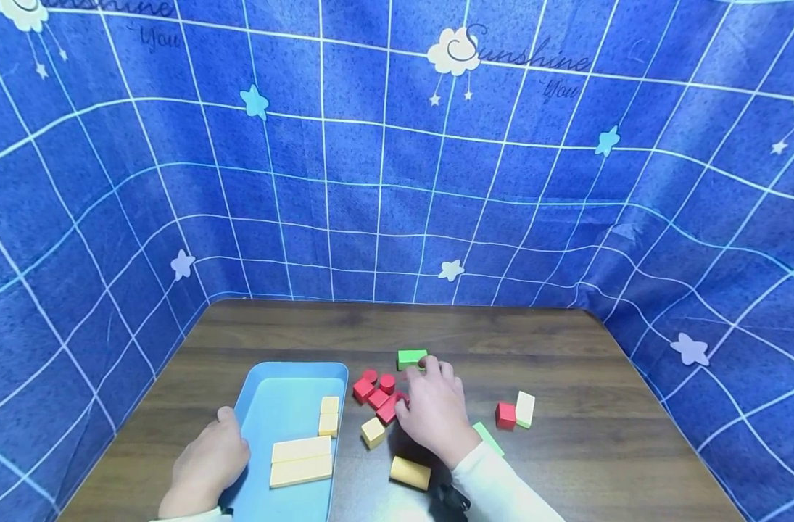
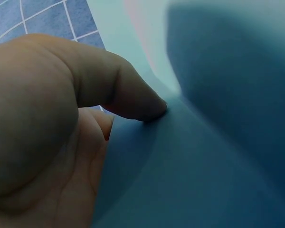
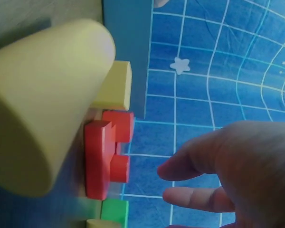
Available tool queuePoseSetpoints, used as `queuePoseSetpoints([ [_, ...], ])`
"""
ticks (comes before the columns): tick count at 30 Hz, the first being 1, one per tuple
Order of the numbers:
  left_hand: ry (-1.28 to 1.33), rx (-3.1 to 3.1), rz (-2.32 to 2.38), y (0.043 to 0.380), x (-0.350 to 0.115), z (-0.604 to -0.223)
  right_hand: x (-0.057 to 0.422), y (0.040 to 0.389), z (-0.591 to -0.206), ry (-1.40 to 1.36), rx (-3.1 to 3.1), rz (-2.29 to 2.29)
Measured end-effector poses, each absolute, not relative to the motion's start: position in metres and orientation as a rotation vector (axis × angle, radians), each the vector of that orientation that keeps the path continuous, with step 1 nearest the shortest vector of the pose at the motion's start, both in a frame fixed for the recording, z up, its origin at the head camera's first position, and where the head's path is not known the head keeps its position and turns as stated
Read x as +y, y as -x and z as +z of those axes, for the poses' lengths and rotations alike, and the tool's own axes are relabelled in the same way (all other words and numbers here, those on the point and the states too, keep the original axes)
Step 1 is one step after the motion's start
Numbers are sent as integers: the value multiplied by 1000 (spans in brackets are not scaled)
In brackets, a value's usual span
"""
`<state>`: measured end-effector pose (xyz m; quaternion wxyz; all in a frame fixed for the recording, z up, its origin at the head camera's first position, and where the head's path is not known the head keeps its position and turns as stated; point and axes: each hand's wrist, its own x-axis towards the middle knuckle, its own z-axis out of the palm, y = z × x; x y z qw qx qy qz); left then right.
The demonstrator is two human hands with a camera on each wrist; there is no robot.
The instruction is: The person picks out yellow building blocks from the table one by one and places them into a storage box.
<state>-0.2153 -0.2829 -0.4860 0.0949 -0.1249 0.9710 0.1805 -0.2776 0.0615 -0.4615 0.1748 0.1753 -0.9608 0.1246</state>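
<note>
My left hand grips the left wall of a light blue tray, its thumb pressed on the inner side in the left wrist view. In the tray lie two long cream blocks and two small cream blocks. Over the table, my right hand hovers beside a cluster of red blocks, just below a green block. Its thumb and finger are apart with nothing between them in the right wrist view.
Near the tray are a cream cube and a yellow cylinder. A light green block lies partly behind the right wrist. Farther right sit a red cube and a pale block. A blue gridded curtain surrounds the table.
</note>
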Motion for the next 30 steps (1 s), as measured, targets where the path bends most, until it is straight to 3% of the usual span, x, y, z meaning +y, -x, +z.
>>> queuePoseSetpoints([
  [30,377,2890,533,215,-283,-487,65,290,-479,-368,-2876,340],
])
